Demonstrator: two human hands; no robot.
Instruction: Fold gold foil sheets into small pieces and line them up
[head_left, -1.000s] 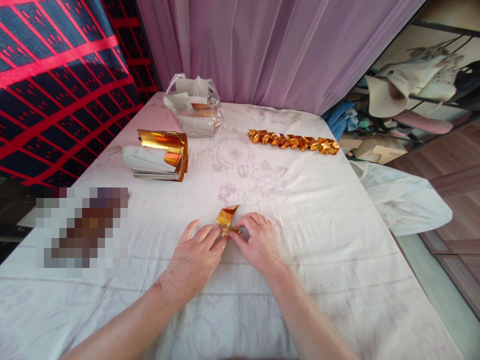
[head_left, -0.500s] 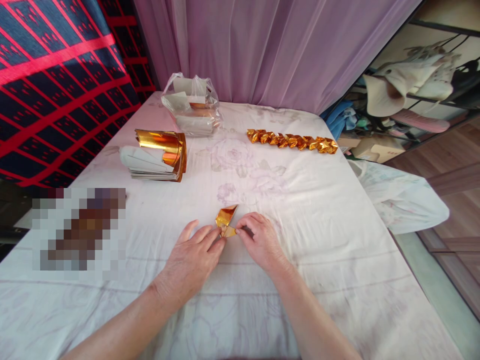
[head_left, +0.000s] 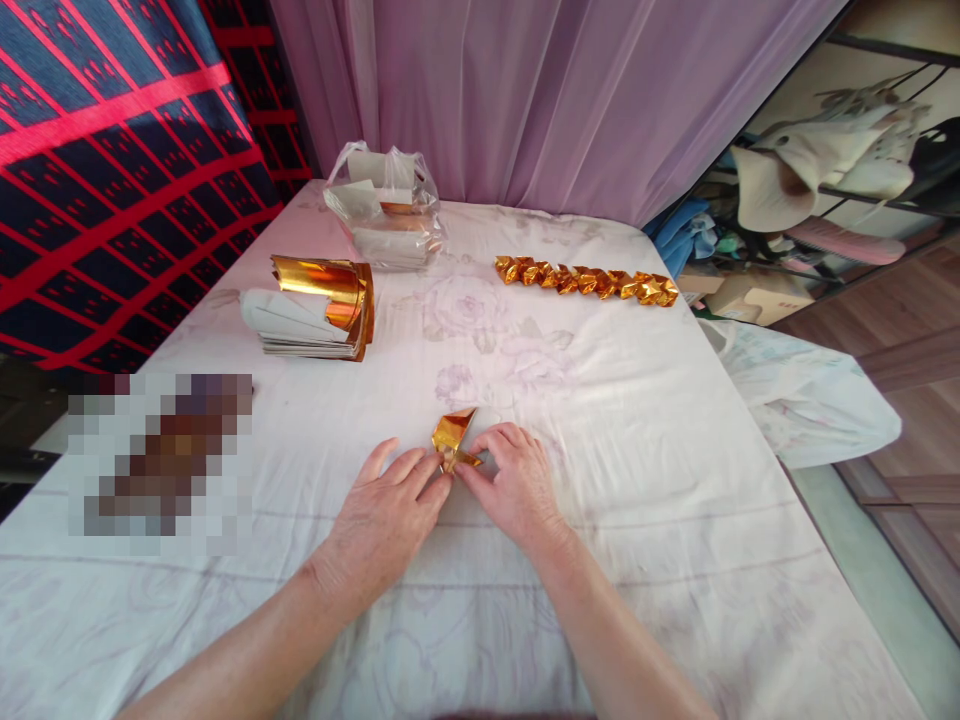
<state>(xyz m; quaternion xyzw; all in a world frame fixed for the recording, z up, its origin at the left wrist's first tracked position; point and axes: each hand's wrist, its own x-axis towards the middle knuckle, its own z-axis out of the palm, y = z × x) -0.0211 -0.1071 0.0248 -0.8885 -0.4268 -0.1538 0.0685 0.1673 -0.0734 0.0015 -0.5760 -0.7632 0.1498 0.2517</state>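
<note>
A small folded piece of gold foil paper (head_left: pixel 452 437) lies on the white flowered cloth (head_left: pixel 615 420) near the front middle. My left hand (head_left: pixel 386 515) rests flat on the cloth, its fingertips pressing the paper's left side. My right hand (head_left: pixel 514 485) pinches the paper's lower right edge with thumb and forefinger. One corner of the paper stands up between the two hands.
A stack of gold and white sheets (head_left: pixel 319 310) curls up at the left. A clear plastic bag of paper (head_left: pixel 386 210) sits at the back. A row of several folded gold pieces (head_left: pixel 585 280) lies at the back right. A pixelated patch (head_left: pixel 161 450) is at the left.
My right fingers have slid back in along the paper's lower edge toward my left fingertips. The paper stays in the same spot.
</note>
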